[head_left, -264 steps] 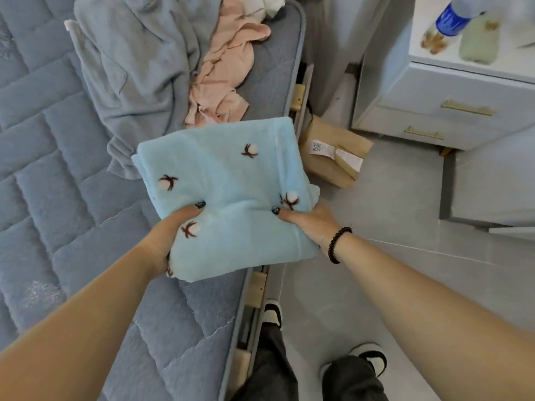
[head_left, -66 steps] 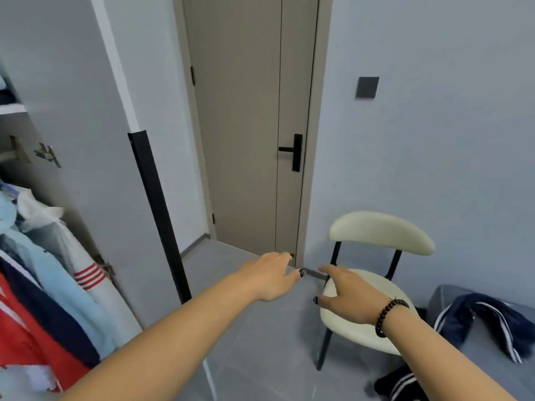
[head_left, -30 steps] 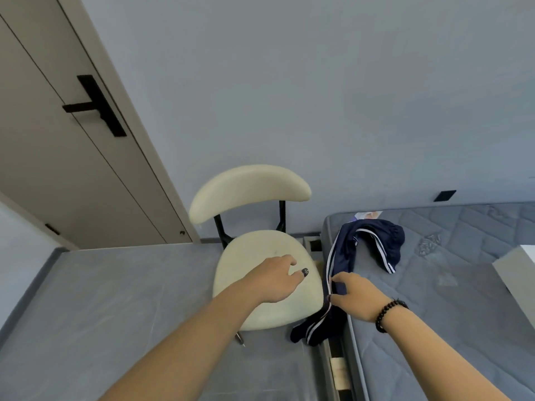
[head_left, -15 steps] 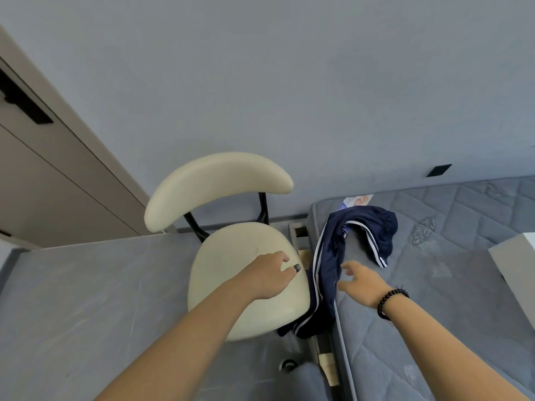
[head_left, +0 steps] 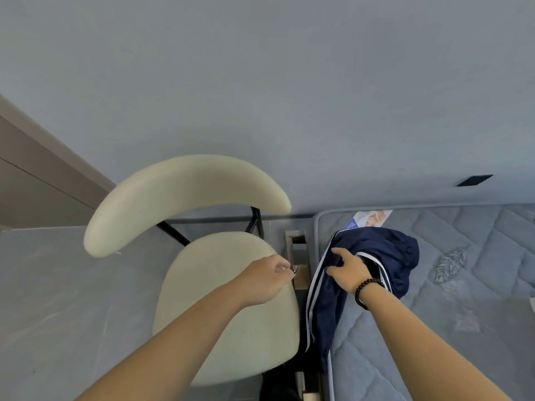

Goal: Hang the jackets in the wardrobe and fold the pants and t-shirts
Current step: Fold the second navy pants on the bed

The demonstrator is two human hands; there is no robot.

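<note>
Navy track pants [head_left: 402,256] with white side stripes lie crumpled at the left edge of the grey-blue mattress [head_left: 477,299]. One leg hangs down over the edge between the bed and the chair. My right hand [head_left: 350,270], a dark bead bracelet on its wrist, rests on top of the pants with fingers spread, not clenched on the cloth. My left hand [head_left: 266,282] hovers over the chair seat with its fingers curled in and nothing visible in them.
A cream chair [head_left: 225,314] with a curved backrest [head_left: 179,195] and black frame stands right beside the bed. A wooden bed frame [head_left: 298,256] shows in the gap. A paper label [head_left: 370,218] lies at the mattress corner. A door [head_left: 29,183] is far left, grey wall behind.
The view has swung from the wardrobe and door to the chair and bed. In the last half second my right hand moved forward from the bare mattress onto the navy pants.
</note>
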